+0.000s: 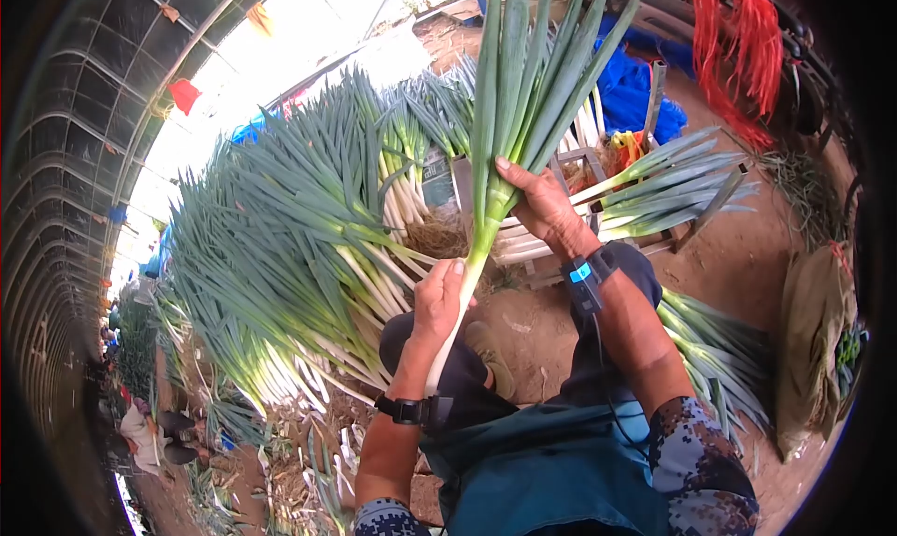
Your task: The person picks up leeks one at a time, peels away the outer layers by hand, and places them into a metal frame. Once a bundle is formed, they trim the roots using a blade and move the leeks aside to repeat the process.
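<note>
A large green onion (483, 235) slants up across the middle of the head view, its white root end low and its broad leaves fanned out at the top. My left hand (439, 304) is closed around the white stalk. Higher up, my right hand (540, 202) grips it where the leaves begin, thumb across the front. Just left of my hands lies a big heap of green onions (290, 218), white ends toward me. To the right, more green onions (654, 195) rest across a metal frame (719, 200).
Green onions (715, 349) lie on the dirt floor by my right leg. Red plastic strips (738, 50) hang at upper right, near a blue sheet (626, 87). A brown sack (811, 340) stands far right. Another person (159, 433) is at lower left.
</note>
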Motion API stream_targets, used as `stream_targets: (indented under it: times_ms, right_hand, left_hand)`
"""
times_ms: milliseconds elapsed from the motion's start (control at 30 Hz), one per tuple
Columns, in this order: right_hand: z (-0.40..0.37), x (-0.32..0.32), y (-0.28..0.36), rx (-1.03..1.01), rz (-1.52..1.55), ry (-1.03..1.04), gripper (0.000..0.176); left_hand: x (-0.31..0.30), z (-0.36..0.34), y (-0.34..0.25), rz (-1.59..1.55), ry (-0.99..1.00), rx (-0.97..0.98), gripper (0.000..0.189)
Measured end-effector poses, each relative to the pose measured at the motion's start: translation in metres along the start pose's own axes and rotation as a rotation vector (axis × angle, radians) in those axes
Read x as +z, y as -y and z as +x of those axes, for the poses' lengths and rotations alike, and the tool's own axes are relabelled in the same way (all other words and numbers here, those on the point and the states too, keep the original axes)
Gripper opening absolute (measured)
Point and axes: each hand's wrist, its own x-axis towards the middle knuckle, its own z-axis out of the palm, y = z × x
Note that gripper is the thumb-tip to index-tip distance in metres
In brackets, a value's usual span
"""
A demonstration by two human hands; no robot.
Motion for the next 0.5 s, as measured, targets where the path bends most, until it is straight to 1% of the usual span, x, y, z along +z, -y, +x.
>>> stream_targets:
  times_ms: [67, 100, 200, 233, 333, 433, 500]
  right_hand:
    - [-0.005, 0.004, 0.006, 0.021, 0.056, 0.050, 0.049]
    - [-0.005, 0.000, 0.008, 0.047, 0.112, 0.109, 0.049]
    - [-0.006, -0.004, 0.011, 0.106, 0.215, 0.196, 0.047]
    - [-0.006, -0.005, 0.011, 0.110, 0.216, 0.202, 0.048]
    - [-0.002, -0.006, 0.011, 0.106, 0.214, 0.225, 0.052]
    - [0.003, -0.005, 0.006, 0.058, 0.117, 0.230, 0.056]
    - [0.000, 0.000, 0.005, -0.002, 0.066, 0.199, 0.058]
  left_hand:
    - [-0.003, 0.004, -0.001, -0.013, 0.036, -0.138, 0.031]
    - [-0.003, 0.002, -0.002, -0.107, 0.044, -0.178, 0.031]
    - [-0.005, 0.001, -0.011, -0.382, 0.061, -0.284, 0.030]
    - [-0.006, -0.002, -0.020, -0.531, 0.067, -0.315, 0.030]
    - [-0.005, -0.007, -0.033, -0.554, 0.080, -0.214, 0.029]
    - [-0.002, -0.005, -0.034, -0.198, -0.031, -0.117, 0.027]
    - [0.001, -0.004, -0.042, 0.283, -0.233, 0.211, 0.023]
